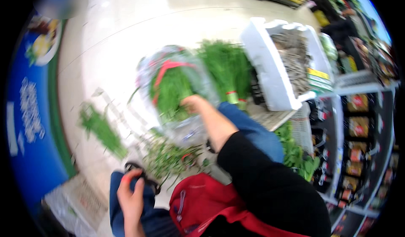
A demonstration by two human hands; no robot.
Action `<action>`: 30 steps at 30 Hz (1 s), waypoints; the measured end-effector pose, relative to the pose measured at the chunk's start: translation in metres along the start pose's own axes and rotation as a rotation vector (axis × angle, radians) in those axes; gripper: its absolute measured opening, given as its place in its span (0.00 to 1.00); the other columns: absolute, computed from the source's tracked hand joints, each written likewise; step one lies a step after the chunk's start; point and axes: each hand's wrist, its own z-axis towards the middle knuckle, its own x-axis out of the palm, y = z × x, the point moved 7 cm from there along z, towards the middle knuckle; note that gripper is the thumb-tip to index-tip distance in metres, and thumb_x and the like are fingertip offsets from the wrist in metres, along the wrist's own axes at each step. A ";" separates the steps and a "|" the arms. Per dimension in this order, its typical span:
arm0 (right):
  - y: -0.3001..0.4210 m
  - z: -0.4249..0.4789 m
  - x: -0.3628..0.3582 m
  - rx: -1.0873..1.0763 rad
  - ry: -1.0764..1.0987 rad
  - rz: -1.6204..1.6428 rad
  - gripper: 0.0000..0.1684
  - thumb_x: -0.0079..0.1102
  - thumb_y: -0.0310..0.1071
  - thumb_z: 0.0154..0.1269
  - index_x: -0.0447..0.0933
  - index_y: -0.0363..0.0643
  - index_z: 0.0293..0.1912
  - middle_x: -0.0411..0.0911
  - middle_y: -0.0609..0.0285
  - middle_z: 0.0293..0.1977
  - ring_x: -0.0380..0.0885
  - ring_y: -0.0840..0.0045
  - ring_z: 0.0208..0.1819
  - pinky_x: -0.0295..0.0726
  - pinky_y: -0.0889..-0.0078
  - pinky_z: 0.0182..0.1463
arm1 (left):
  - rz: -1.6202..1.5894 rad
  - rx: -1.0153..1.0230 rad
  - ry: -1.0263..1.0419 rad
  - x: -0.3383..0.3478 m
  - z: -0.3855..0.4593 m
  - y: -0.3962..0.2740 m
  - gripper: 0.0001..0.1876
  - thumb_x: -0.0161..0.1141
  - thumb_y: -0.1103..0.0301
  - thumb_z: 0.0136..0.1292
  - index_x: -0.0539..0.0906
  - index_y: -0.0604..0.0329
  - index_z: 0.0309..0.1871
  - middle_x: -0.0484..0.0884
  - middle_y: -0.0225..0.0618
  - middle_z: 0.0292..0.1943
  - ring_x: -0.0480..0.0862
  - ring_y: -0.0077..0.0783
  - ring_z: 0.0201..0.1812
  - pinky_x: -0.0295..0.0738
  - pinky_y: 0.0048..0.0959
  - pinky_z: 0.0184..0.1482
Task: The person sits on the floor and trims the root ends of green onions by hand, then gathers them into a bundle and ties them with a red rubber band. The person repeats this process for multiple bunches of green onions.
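Observation:
My right hand (193, 104) reaches into an open clear plastic bag (186, 132) with red handles. Its curled fingers touch long thin green stalks (172, 88); blur hides whether they grip any. Over my left knee, my left hand (131, 196) holds nothing visible, thumb and forefinger apart, with a red-orange patch near one fingertip. A loose green bunch (106, 134) lies on the floor to the left. Between bag and feet is a heap of leafy trimmings (171, 158). Right of the bag stand green bunches (226, 69) tied with red bands.
A white foam box (269, 69) of greyish-brown produce, with a price card, stands at right beside shelves of packaged goods (357, 132). Leafy greens (294, 151) lie below it. A blue printed panel (31, 110) borders the left. A red bag (202, 199) hangs at my front.

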 end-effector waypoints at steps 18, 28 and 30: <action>-0.016 -0.222 0.128 -0.072 0.477 0.545 0.06 0.51 0.29 0.58 0.65 0.42 0.28 0.64 0.69 0.17 0.62 0.85 0.15 0.62 0.83 0.17 | -0.400 -0.091 0.041 -0.021 0.015 0.044 0.15 0.56 0.66 0.61 0.76 0.66 0.48 0.82 0.37 0.40 0.80 0.26 0.41 0.72 0.23 0.44; 0.007 -0.382 0.251 -0.404 1.001 0.039 0.15 0.56 0.27 0.54 0.66 0.36 0.42 0.63 0.65 0.20 0.62 0.84 0.15 0.62 0.80 0.18 | -1.337 0.166 0.514 -0.012 0.032 -0.019 0.41 0.58 0.39 0.52 0.65 0.60 0.62 0.68 0.45 0.60 0.67 0.41 0.61 0.62 0.40 0.62; 0.007 -0.385 0.268 -0.344 1.024 -0.061 0.16 0.57 0.26 0.53 0.66 0.36 0.42 0.64 0.65 0.20 0.62 0.83 0.15 0.64 0.79 0.18 | -1.368 0.326 0.441 -0.031 0.033 -0.036 0.52 0.58 0.32 0.42 0.61 0.59 0.65 0.65 0.46 0.62 0.66 0.41 0.63 0.60 0.43 0.64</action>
